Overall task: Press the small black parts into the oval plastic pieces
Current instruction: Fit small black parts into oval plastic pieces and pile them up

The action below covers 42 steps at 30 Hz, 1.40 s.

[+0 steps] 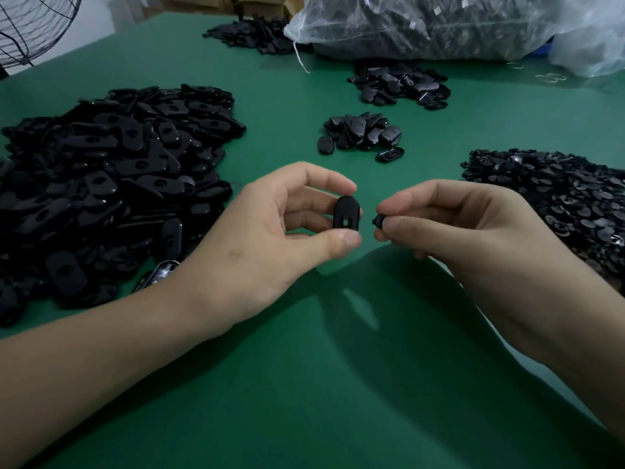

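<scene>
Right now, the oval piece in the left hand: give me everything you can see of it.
The oval piece is black, looks like matte moulded plastic, and has a rounded top end and a small dark opening near its lower end. It stands roughly upright above the green table. The left hand pinches it, fingertip on the top end, thumb under the bottom, other fingers behind. The small black part, pinched in the right hand, sits just beside it, not touching and not yet pressed in.

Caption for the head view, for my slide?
Left hand holds an oval piece; right hand pinches a small black part beside it.
</scene>
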Each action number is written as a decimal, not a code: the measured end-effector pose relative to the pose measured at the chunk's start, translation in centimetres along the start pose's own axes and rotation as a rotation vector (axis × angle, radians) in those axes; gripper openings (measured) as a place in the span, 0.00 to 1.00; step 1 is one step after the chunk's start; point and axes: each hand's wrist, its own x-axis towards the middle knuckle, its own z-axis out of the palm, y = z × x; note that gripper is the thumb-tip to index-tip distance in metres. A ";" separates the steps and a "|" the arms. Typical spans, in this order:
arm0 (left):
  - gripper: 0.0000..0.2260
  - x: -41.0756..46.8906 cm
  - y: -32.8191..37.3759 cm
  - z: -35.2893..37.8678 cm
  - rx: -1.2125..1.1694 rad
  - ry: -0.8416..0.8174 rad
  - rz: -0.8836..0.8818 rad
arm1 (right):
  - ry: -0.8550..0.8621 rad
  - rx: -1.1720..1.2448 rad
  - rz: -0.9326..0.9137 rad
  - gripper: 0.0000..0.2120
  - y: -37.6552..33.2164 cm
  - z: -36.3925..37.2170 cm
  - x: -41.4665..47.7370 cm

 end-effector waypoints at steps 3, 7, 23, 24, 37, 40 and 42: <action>0.18 -0.1 0.1 0.0 0.004 -0.029 -0.004 | 0.015 -0.023 -0.036 0.08 0.1 0.1 0.0; 0.19 -0.2 0.3 0.2 0.000 -0.057 0.005 | 0.030 -0.043 -0.048 0.04 0.2 -0.1 0.0; 0.20 -0.1 0.7 0.2 -0.153 0.024 -0.050 | 0.113 -0.325 -0.181 0.05 0.5 0.2 -0.1; 0.19 -0.1 0.7 0.2 -0.161 0.029 -0.045 | 0.117 -0.334 -0.186 0.06 0.4 0.2 -0.1; 0.12 -0.4 0.8 0.3 -0.139 0.023 -0.046 | 0.169 -0.599 -0.339 0.07 0.1 0.3 -0.6; 0.12 -0.5 0.9 0.4 -0.131 0.023 -0.050 | 0.179 -0.668 -0.355 0.05 0.1 0.5 -0.8; 0.10 -0.5 0.9 0.5 -0.121 0.024 -0.054 | 0.187 -0.717 -0.366 0.05 0.0 0.7 -1.0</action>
